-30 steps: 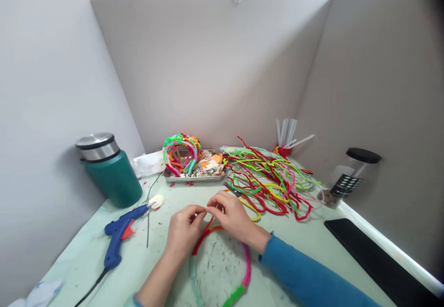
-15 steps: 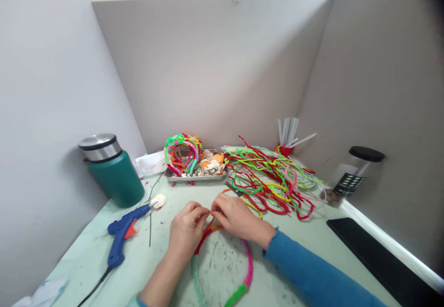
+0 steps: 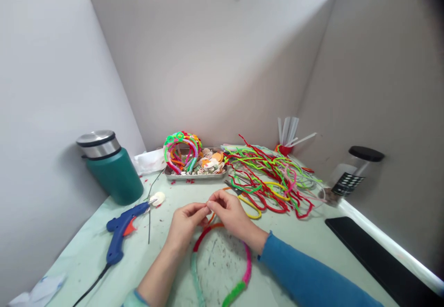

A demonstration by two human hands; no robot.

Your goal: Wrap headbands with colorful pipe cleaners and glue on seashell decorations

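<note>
A headband (image 3: 249, 263) wrapped in pink, green, mint, red and orange pipe cleaner lies curved on the table below my hands. At the top of its arc, my left hand (image 3: 189, 224) pinches an orange pipe cleaner (image 3: 212, 217) between thumb and fingers. My right hand (image 3: 229, 212) meets it there, fingertips pressed together on the same orange strand. The strand's tip is hidden by the fingers. Just behind my right hand lie scissors (image 3: 255, 212) with yellow handles.
A blue glue gun (image 3: 120, 233) and a green bottle (image 3: 116, 175) are on the left. Behind stands a metal tray (image 3: 194, 176) with finished headbands (image 3: 169, 159) and buttons. Loose pipe cleaners (image 3: 274, 182) are heaped right, near a jar (image 3: 350, 177) and a black slab (image 3: 374, 256).
My fingertips have come together, closing the small gap between the hands. The right hand has shifted slightly left and up; the headband has barely moved.
</note>
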